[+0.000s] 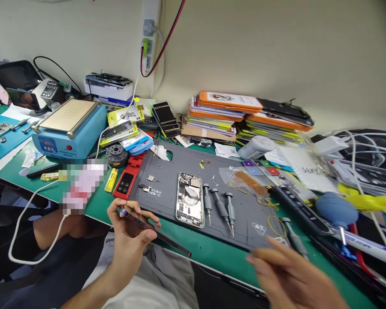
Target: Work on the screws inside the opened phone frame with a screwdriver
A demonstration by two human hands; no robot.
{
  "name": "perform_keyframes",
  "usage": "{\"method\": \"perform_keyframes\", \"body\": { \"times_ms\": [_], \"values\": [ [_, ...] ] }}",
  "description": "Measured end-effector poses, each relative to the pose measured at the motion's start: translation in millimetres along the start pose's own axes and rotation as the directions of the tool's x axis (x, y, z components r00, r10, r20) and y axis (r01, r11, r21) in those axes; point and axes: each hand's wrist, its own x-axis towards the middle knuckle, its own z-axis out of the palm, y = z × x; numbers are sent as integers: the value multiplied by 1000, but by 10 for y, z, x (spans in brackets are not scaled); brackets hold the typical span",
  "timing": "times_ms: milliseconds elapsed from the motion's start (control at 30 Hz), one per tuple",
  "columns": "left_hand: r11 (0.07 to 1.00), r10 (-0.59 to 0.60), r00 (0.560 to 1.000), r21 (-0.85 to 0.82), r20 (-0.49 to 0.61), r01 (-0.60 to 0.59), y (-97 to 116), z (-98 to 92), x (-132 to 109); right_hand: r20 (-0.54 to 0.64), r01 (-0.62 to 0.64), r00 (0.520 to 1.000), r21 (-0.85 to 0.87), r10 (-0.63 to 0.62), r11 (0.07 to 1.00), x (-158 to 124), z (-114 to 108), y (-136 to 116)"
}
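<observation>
The left hand (131, 238) pinched a thin dark phone-shaped panel (171, 241) between its thumb and fingers, tilted, at the near edge of the green table (212, 257). The right hand (291, 268) was at the near right, all blurry, so I could not tell if its fingers pressed together. Farther off, an open phone (189, 202) lay on the gray mat (167, 184), with three screwdrivers (221, 208) just to its right.
</observation>
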Motion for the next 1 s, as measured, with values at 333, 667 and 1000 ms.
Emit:
{"method": "perform_keyframes", "body": {
  "times_ms": [333, 667, 1000],
  "values": [
    [996, 60, 998, 59, 26, -61, -48, -37, 7, 113, 232, 950, 372, -292, 899, -257, 970, -667],
    [997, 72, 997, 38, -3, -72, -95, -8, -7, 129, 332, 910, 347, -395, 877, -303, 1042, -613],
    [997, 69, 997, 32, -30, -68, -103, 12, -25, 85, 521, 837, 179, -541, 834, -333, 1018, -679]
  ]
}}
